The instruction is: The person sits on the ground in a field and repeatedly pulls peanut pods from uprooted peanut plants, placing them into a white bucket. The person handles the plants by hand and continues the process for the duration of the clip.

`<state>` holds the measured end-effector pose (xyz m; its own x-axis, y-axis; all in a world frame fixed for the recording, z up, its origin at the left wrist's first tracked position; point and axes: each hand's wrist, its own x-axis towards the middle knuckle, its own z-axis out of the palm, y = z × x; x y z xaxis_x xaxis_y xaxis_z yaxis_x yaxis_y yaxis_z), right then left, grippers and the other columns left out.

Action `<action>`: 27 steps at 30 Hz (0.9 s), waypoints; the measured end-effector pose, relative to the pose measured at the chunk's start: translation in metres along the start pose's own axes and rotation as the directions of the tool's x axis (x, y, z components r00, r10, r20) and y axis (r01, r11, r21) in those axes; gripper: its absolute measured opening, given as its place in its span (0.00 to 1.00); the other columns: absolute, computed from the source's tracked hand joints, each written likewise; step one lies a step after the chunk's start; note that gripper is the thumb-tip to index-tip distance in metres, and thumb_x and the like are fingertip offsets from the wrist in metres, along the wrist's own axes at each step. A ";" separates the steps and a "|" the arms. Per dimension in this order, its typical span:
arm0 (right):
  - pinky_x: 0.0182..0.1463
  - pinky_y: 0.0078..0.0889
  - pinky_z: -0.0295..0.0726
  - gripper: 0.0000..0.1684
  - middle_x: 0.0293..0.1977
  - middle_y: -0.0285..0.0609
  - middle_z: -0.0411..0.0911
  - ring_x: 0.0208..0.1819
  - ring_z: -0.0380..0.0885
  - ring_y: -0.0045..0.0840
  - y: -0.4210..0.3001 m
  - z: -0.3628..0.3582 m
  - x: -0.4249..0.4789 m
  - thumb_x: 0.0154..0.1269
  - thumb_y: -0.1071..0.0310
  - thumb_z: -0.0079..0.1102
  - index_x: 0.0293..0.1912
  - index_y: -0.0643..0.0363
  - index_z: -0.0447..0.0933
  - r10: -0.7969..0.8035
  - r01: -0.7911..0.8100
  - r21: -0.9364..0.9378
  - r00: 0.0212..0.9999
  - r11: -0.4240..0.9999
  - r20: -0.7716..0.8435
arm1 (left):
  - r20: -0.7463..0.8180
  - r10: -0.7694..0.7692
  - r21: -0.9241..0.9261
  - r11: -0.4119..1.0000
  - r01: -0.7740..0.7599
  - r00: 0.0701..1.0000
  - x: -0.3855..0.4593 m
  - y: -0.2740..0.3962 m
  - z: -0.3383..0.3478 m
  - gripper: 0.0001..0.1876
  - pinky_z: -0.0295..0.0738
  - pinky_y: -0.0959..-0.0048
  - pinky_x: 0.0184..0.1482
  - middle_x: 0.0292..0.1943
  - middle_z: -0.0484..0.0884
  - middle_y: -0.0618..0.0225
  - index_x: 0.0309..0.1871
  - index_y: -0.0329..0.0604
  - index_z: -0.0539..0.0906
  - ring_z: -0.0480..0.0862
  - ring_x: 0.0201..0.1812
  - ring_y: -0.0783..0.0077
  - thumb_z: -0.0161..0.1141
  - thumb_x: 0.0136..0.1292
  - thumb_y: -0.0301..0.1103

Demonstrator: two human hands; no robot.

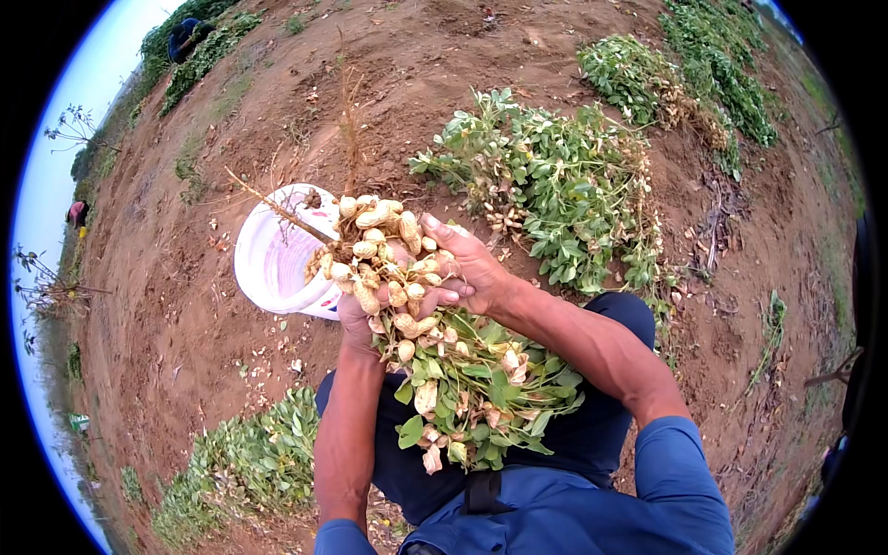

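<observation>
A cluster of pale peanut pods (378,239) hangs on the root end of an uprooted peanut plant, above the near right rim of a white plastic bucket (267,295). My left hand (355,320) grips the plant just below the pods, its fingers partly hidden by them. My right hand (466,267) closes on pods at the cluster's right side; some fingers are out of sight behind them. The plant's leafy stems (485,395) lie across my lap. Some pods show at the bucket's right inner side, though the cluster covers part of the opening.
Pulled peanut plants (555,187) lie heaped at the front right, with another heap (638,83) beyond. More leafy plants (243,458) lie at my left. A thin dry stem (349,132) rises behind the bucket. One person (186,38) bends among plants far off; another (78,212) is at the far left.
</observation>
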<state>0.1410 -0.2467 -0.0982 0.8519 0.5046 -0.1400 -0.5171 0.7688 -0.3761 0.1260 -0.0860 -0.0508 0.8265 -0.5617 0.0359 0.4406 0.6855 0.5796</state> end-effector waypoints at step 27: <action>0.33 0.29 0.76 0.25 0.24 0.32 0.78 0.28 0.76 0.17 -0.051 0.021 -0.020 0.78 0.48 0.59 0.35 0.62 0.80 -0.186 0.343 -0.928 0.931 0.146 0.315 | -0.321 0.075 0.312 0.950 0.031 0.944 0.002 0.004 -0.046 0.22 0.85 0.67 0.36 0.40 0.86 0.60 0.56 0.32 0.79 0.86 0.35 0.66 0.69 0.63 0.35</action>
<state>0.1481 -0.2875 -0.0567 0.8632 0.4506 0.2277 0.2928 -0.0793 -0.9529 0.1455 -0.0633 -0.0859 0.9258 -0.3304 -0.1838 0.3345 0.4892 0.8055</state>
